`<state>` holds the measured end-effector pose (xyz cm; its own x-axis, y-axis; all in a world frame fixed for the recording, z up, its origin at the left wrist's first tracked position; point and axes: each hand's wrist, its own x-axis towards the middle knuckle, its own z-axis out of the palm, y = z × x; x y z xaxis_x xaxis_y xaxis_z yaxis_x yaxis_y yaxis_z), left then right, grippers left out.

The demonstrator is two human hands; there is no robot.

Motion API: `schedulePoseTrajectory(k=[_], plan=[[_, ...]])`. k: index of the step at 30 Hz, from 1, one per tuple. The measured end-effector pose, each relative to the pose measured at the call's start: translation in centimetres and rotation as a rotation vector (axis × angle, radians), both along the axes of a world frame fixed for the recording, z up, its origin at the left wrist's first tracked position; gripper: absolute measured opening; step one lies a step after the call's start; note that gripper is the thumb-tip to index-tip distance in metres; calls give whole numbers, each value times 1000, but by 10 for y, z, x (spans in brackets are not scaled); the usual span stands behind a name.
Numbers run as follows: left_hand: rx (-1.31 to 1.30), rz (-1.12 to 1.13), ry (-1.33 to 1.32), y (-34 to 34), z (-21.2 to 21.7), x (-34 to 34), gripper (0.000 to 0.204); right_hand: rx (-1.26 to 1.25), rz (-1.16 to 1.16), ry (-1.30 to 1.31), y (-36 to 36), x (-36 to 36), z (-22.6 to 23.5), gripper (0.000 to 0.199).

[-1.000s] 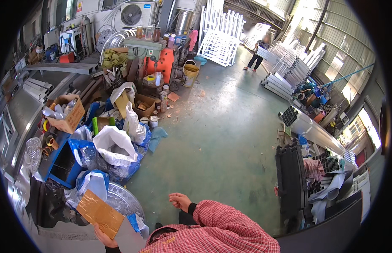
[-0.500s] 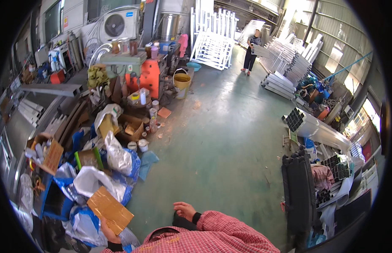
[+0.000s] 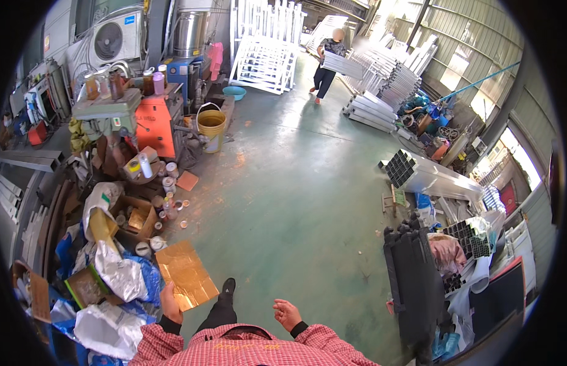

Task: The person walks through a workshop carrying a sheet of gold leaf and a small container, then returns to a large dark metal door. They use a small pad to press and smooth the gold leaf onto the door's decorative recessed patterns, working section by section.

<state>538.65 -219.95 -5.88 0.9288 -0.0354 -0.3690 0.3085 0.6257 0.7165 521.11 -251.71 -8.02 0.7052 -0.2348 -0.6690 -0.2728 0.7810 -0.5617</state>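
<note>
My left hand (image 3: 169,302) grips the lower left edge of a flat brown cardboard piece (image 3: 187,276), which is covered with shiny tape and tilted up in front of me. Nothing shows in my right hand (image 3: 288,314), held out low on the right with its fingers loosely bent and apart. Just beyond the cardboard stand small white tins (image 3: 157,244). White and blue plastic sacks (image 3: 119,274) lie in a heap to its left. My foot in a black shoe (image 3: 228,290) is forward on the green floor.
An orange machine (image 3: 156,129) and a yellow bucket (image 3: 211,129) stand at the left. Bundled metal profiles (image 3: 430,177) and black wrapped lengths (image 3: 411,280) line the right. Further off, a person (image 3: 327,67) carries pale panels beside stacked white frames (image 3: 265,61).
I have moved forward, and the view has shifted right. The cardboard has come up and forward in my left hand, off the sacks. The other person is nearer, carrying panels.
</note>
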Motion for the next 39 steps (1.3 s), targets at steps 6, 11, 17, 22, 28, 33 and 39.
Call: schedulePoseTrajectory(k=[6, 11, 17, 22, 28, 33, 39], plan=[[9, -138, -58, -137, 50, 126, 23, -32, -127, -49, -100, 86, -5, 27], [199, -239, -122, -229, 59, 223, 25, -80, -193, -47, -173, 146, 15, 28], [239, -404, -194, -341, 59, 319, 28, 127, -456, 154, -253, 169, -46, 24], [26, -383, -117, -456, 49, 387, 29, 54, -506, 195, -376, 206, -136, 19], [56, -304, -138, -555, 37, 479, 29, -15, -526, 111, -521, 355, -112, 15], [76, -334, -94, -635, 71, 536, 27, -208, -430, -58, -615, 509, -9, 16], [333, -297, -191, -732, 60, 639, 27, -148, -280, -148, -680, 654, 0, 15]])
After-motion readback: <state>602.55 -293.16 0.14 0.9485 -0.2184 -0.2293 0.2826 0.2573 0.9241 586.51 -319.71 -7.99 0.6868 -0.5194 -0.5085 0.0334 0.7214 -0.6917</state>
